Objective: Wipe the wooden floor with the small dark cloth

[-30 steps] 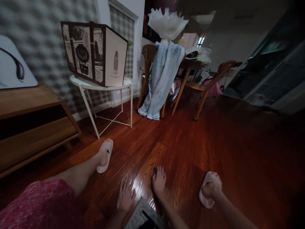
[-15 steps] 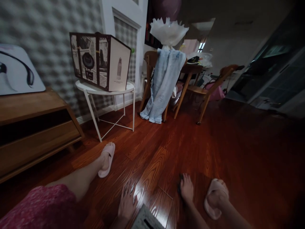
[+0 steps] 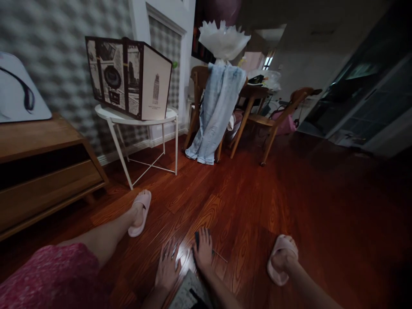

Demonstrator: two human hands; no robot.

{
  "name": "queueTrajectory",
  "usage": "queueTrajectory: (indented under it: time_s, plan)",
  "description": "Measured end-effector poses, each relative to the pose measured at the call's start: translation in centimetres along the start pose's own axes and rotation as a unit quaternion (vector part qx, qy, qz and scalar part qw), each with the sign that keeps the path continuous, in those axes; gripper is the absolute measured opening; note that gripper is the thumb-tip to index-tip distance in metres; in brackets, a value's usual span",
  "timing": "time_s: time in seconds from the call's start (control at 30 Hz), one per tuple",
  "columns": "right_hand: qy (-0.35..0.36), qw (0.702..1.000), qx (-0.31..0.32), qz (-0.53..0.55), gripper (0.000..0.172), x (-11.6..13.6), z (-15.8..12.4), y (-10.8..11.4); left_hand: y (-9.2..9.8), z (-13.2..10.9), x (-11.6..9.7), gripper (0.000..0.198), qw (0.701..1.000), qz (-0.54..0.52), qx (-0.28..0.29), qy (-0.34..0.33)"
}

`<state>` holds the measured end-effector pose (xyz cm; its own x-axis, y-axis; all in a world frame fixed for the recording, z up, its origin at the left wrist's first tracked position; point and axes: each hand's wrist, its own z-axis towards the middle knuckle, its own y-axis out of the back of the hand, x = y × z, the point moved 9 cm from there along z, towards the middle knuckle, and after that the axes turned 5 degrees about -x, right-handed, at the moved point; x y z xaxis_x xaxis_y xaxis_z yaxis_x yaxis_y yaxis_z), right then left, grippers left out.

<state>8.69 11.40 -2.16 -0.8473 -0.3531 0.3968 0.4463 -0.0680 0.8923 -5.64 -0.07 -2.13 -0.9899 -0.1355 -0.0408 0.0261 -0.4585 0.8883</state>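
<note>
My left hand (image 3: 168, 265) is low in the view with its fingers spread, over or on the reddish wooden floor. Small bright slivers show between its fingers, too small to name. Close beside it, my right hand (image 3: 203, 251) has a dark object (image 3: 197, 237) under its thumb side; most of that object is hidden by the fingers. A thin rod (image 3: 221, 257) lies on the floor just right of my right hand. Below both hands, a grey flat-topped block (image 3: 186, 294) with a black mark on it is cut off by the bottom edge.
Feet in pink slippers (image 3: 141, 214) rest on either side. A white side table (image 3: 135, 120) carries a suitcase-like box (image 3: 128, 79). The wooden cabinet (image 3: 48, 171) stands at left. Jeans (image 3: 217, 111) hang over a chair further back, near another wooden chair (image 3: 273, 122).
My right hand has moved left, bringing the dark object with it, and is now close to my left hand. My left hand has stayed nearly in place. The view has shifted slightly.
</note>
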Motion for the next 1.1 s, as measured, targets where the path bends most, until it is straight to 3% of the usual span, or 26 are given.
queueTrajectory:
  time_s: [0.1, 0.17, 0.2, 0.27, 0.33, 0.43, 0.53, 0.63, 0.7, 0.8, 0.93, 1.03, 1.1]
  plan:
    - [0.117, 0.991, 0.045, 0.044, 0.059, 4.2, -0.7, -2.0, 0.2, 0.0, -0.1, 0.067, 0.999, 0.011, -0.029, -0.007]
    - [0.168, 0.983, 0.049, 0.055, 0.059, 3.4, -0.2, -1.3, 0.2, 0.0, -0.2, 0.070, 0.999, 0.016, -0.041, -0.014]
    - [0.172, 0.983, 0.035, 0.053, 0.058, 1.7, 0.4, -0.3, 0.2, -0.1, -0.2, 0.071, 0.999, 0.017, -0.042, -0.017]
    - [0.124, 0.991, -0.024, 0.035, 0.054, -4.1, 2.1, 2.7, -0.1, -0.2, -0.1, 0.072, 0.999, 0.015, -0.035, -0.016]
    - [0.018, 0.995, -0.095, -0.001, 0.054, -11.6, 3.0, 6.3, -0.5, -0.4, 0.0, 0.073, 1.000, 0.006, -0.017, -0.007]
    - [-0.139, 0.971, -0.179, -0.069, 0.063, -20.9, 1.3, 10.8, -1.1, -0.6, 0.3, 0.072, 1.000, -0.016, 0.018, 0.012]
    - [-0.234, 0.935, -0.237, -0.122, 0.069, -23.6, -1.8, 12.8, -1.2, -0.5, 0.4, 0.069, 0.998, -0.032, 0.040, 0.019]
    - [-0.270, 0.920, -0.251, -0.137, 0.069, -20.8, -3.0, 12.0, -0.8, -0.3, 0.3, 0.067, 0.998, -0.042, 0.040, 0.008]
    - [-0.243, 0.937, -0.217, -0.124, 0.069, -17.0, -2.1, 10.1, -0.5, -0.1, 0.2, 0.066, 0.999, -0.043, 0.028, -0.001]
    - [-0.159, 0.975, -0.132, -0.086, 0.065, -9.9, -0.4, 6.0, -0.1, -0.1, 0.2, 0.064, 1.000, -0.030, 0.008, 0.001]
    - [-0.046, 0.998, -0.037, -0.018, 0.057, -0.9, -0.8, 0.6, 0.0, -0.2, 0.0, 0.064, 1.000, -0.016, -0.017, -0.005]
    - [0.043, 0.998, 0.017, 0.033, 0.060, 3.6, -1.5, -1.6, 0.2, -0.1, -0.2, 0.067, 0.999, -0.005, -0.042, -0.018]
    - [0.121, 0.989, 0.063, 0.057, 0.064, 4.9, -1.3, -1.7, 0.3, 0.0, -0.2, 0.069, 0.998, 0.004, -0.052, -0.019]
